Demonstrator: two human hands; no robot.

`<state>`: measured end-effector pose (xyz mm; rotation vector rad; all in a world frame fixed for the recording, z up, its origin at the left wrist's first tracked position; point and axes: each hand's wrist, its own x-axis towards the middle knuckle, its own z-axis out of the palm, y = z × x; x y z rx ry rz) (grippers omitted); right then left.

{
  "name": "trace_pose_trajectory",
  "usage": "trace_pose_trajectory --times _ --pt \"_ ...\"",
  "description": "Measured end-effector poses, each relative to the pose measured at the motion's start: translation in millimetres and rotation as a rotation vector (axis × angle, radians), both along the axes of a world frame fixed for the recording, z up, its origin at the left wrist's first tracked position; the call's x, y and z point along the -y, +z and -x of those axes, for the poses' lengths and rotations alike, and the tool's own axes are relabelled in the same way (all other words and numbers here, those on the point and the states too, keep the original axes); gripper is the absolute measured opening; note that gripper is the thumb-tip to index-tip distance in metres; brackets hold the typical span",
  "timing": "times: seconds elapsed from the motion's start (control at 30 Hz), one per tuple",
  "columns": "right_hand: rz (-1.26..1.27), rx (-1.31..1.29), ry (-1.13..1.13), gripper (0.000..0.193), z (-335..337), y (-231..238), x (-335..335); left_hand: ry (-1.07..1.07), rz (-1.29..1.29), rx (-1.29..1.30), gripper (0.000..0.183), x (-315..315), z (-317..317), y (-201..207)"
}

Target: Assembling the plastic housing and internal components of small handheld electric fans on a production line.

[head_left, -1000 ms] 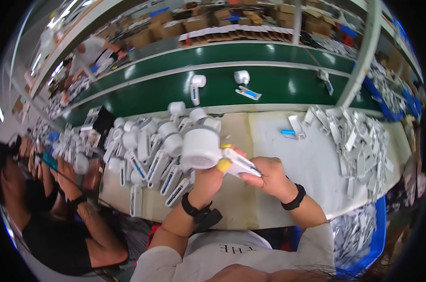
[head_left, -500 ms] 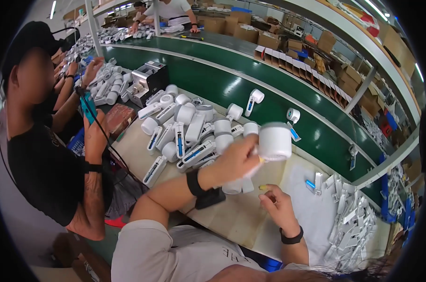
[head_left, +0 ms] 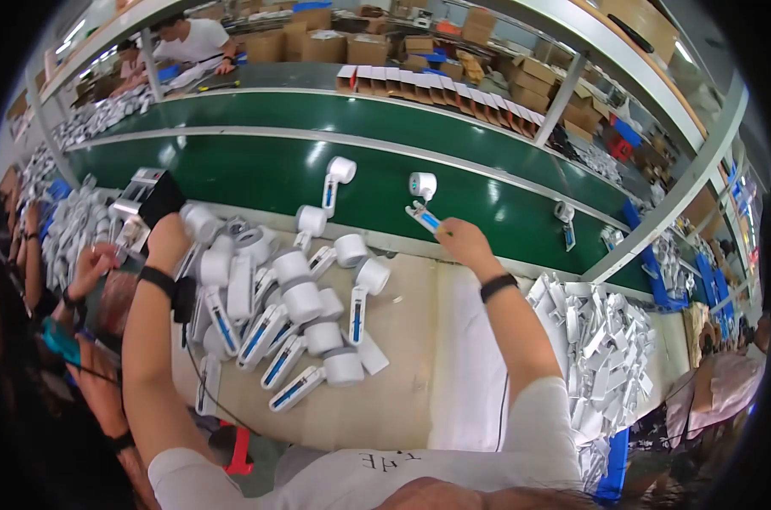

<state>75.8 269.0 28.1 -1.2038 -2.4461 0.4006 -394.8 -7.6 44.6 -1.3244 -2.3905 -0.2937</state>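
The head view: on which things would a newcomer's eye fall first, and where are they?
First, probably, the jumbled pile of white round-headed devices, left of centre on the pale worktable. Next comes the heap of loose white plastic parts at the worktable's right side. Beyond both, the long green belt crosses the view, where the right hand is at the end of a white handle with a blue strip.

Far side: row of open white-and-brown cardboard boxes [head_left: 436, 87], its right end near a slim white metal post [head_left: 562, 100]. Brown cardboard cartons [head_left: 530, 82] sit behind. Upper left: co-worker in white shirt [head_left: 197, 42] leans at dark grey flat surface [head_left: 283, 76]. Lower left: bright red object [head_left: 240, 450].
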Motion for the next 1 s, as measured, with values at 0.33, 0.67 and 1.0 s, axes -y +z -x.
trace_pose_trajectory --times 0.33,0.67,1.0 --pt "0.279 0.201 -0.277 0.057 51.4 -32.8 -60.6 -0.144 0.094 0.024 0.036 -14.8 -37.1 45.2" --pt "0.263 -0.018 -0.022 0.053 35.2 -25.3 -43.9 -0.317 0.111 0.588 0.056 -244.4 -105.4 11.4" --pt "1.333 -0.920 0.042 0.037 -40.2 6.1 59.8 -0.169 0.091 0.339 0.031 -266.7 -80.6 -23.5"
